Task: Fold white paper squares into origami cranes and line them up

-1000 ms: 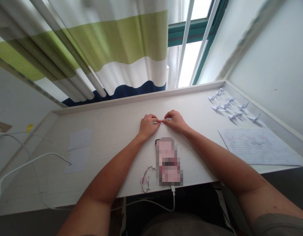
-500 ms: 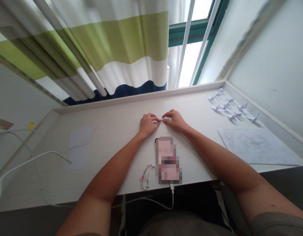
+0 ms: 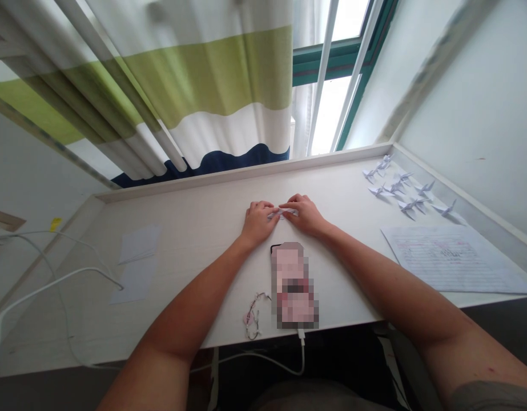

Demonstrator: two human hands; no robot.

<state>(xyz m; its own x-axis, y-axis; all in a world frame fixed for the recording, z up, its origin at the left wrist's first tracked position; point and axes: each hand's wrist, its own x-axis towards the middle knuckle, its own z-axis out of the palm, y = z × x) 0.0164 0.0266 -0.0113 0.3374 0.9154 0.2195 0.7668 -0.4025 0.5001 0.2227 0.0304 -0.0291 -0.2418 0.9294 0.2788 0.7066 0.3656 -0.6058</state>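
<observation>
Between my hands, near the middle of the desk, lies a small piece of folded white paper (image 3: 282,214), mostly covered by fingers. My left hand (image 3: 260,220) pinches its left side, with the thumb and fingertips pressed on it. From the right, my right hand (image 3: 305,214) has its thumb and forefinger closed on the other side. The fingertips of both hands almost meet over the paper. Its exact shape is too small and hidden to make out. Just below the hands lies a phone (image 3: 293,285), its screen blurred, with a cable plugged into its lower end.
Several folded paper cranes (image 3: 400,185) stand at the back right. A stack of written sheets (image 3: 451,260) lies in front of them. Blank paper pieces (image 3: 137,262) and a white cable (image 3: 75,277) are at left. A beaded phone strap (image 3: 252,317) lies beside the phone.
My right hand's forefinger now stretches further left across the paper toward my left fingertips. Both hands remain over the paper. The whole view has shifted slightly.
</observation>
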